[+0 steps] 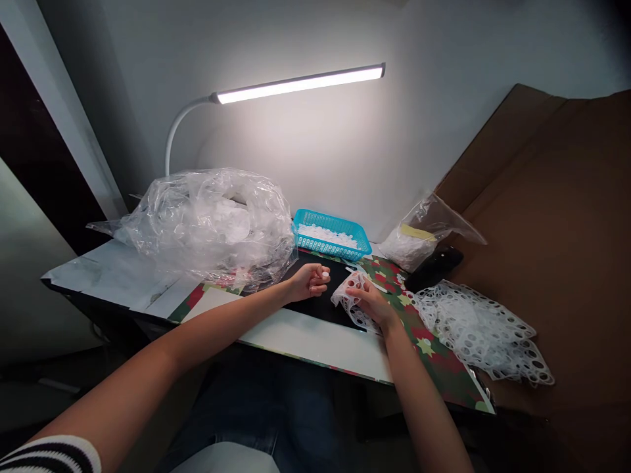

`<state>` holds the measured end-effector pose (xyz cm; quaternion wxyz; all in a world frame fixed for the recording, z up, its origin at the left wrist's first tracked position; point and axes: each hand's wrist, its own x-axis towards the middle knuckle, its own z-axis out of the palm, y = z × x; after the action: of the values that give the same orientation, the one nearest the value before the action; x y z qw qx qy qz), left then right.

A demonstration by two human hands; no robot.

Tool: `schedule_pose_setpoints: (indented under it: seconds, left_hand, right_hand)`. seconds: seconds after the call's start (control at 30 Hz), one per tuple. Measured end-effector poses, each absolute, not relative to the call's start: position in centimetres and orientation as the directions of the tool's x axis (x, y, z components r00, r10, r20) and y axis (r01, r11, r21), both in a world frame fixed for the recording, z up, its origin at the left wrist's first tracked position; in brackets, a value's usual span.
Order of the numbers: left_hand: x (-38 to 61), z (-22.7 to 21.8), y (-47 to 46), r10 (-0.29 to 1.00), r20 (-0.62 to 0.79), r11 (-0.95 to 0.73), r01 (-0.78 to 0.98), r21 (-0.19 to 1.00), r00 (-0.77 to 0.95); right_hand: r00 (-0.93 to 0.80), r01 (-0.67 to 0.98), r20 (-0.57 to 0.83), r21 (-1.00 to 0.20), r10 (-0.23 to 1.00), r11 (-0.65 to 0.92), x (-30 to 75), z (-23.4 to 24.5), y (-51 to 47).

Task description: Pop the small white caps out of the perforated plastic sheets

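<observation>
Above a black mat [315, 306] on the table, my left hand [309, 281] is closed with a small white disc [325, 274] held at its fingertips. To its right, my right hand [371, 301] grips a white perforated sheet [351, 303], which is curled and full of round holes. A short gap lies between the two hands. Beyond them stands a turquoise plastic basket [331, 252] with many small white pieces inside.
A big clear plastic bag [211, 223] fills the table's left side under a lit lamp [300, 83]. At right are a bag of white pieces [408, 249], a black object [434, 268], a pile of perforated sheets [480, 335] and a large cardboard box [557, 217].
</observation>
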<state>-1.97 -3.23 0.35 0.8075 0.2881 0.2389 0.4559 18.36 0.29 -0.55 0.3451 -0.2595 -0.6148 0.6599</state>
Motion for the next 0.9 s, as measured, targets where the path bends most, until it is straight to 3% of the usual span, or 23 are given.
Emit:
schedule_pose_setpoints:
  seconds: [0.33, 0.57, 0.9]
  left_hand:
    - [-1.7, 0.6, -3.5, 0.868, -0.193, 0.458, -0.588, 0.667, 0.458]
    - [-1.7, 0.5, -3.3, 0.888, -0.231, 0.454, -0.673, 0.584, 0.398]
    - [-2.5, 0.3, -2.8, 0.961, -0.145, 0.276, -0.845, 0.457, 0.236]
  right_hand:
    - [-0.624, -0.12, 0.079, -0.993, 0.778, 0.005, 18.5, -1.0, 0.7]
    - [-0.629, -0.11, 0.064, -0.994, 0.775, -0.007, 18.4, -0.9, 0.5]
    - [-0.639, -0.13, 0.085, -0.991, 0.764, 0.001, 18.4, -1.1, 0.6]
